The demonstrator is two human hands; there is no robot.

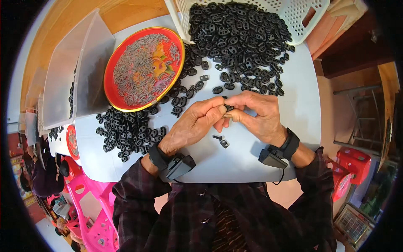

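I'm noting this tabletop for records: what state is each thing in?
Left hand: pinching a black piece
Right hand: pinching the same piece
Red tray: holding loose grey pieces
White basket: open, black pieces heaped inside
Clear plastic box: contents unclear
Wrist straps: worn

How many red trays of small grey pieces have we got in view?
2. One red tray is on the white table, ahead-left of the left hand; the second tray is farther left, below the clear bin. Others may be hidden.
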